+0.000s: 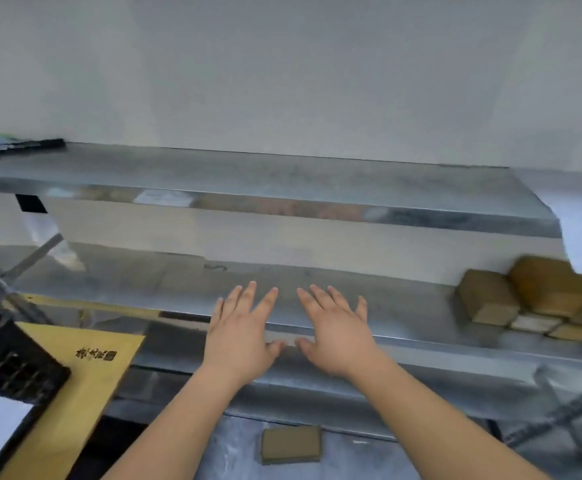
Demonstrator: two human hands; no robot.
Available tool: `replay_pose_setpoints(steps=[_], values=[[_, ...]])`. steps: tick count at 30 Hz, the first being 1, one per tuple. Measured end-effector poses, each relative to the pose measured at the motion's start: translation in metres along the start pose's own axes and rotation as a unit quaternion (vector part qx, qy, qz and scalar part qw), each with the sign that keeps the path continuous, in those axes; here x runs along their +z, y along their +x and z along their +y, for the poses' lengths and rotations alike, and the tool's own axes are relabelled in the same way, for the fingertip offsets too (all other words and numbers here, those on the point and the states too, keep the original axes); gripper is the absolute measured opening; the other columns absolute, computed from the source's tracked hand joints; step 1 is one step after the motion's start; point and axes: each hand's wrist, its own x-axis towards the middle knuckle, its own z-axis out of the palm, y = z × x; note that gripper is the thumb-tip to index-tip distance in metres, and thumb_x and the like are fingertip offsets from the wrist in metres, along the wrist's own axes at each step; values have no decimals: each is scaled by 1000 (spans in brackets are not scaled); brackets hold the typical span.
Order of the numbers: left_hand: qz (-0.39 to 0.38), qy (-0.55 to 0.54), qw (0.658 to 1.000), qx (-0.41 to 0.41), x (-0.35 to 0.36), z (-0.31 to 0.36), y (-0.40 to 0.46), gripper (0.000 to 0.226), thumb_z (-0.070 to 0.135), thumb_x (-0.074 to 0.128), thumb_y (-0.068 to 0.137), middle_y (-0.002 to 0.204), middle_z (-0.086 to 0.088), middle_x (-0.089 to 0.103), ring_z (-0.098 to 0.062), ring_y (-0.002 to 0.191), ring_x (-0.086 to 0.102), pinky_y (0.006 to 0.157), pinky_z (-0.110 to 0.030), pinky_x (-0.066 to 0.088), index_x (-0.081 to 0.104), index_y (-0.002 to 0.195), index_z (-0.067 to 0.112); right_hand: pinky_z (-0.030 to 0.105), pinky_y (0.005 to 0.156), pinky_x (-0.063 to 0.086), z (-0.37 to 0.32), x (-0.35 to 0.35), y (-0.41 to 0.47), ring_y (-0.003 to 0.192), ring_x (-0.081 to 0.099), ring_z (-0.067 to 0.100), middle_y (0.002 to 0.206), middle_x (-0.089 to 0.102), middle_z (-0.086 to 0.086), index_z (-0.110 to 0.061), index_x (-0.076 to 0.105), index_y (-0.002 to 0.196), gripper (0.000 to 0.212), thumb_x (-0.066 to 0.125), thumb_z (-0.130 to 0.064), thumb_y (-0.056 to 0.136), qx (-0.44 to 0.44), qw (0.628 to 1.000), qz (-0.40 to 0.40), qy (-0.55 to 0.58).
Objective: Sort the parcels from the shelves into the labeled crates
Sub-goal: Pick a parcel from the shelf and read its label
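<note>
Grey metal shelf (403,327), brown parcels (545,296), black crate (12,368), yellow board (85,382), white wall (282,64)

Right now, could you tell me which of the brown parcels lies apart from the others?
The flat brown parcel on the lowest level, below both hands. It lies alone, while the other brown parcels are piled together at the middle shelf's right end.

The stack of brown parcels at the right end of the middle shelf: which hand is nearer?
Right. The right hand lies open mid-shelf, to the left of the brown parcels; the left hand is beside it, farther left.
</note>
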Motion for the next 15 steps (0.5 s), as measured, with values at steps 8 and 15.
replay_pose_setpoints(steps=[8, 15], values=[[-28, -7, 996, 88, 28, 127, 25, 91, 69, 54, 87, 170, -2, 6, -25, 155, 2, 125, -46, 4, 5, 159, 42, 70, 118, 1, 113, -19, -64, 159, 2, 24, 173, 6, -6, -36, 3, 164, 90, 53, -62, 93, 91, 996, 14, 9], [-77, -23, 985, 153, 62, 211, 59, 91, 68, 55, 86, 170, -2, 7, -25, 155, 3, 125, -45, 3, 6, 159, 44, 70, 118, 4, 200, -20, -97, 158, 4, 23, 173, 7, -7, -38, 2, 162, 89, 53, -63, 94, 182, 983, 21, 23]])
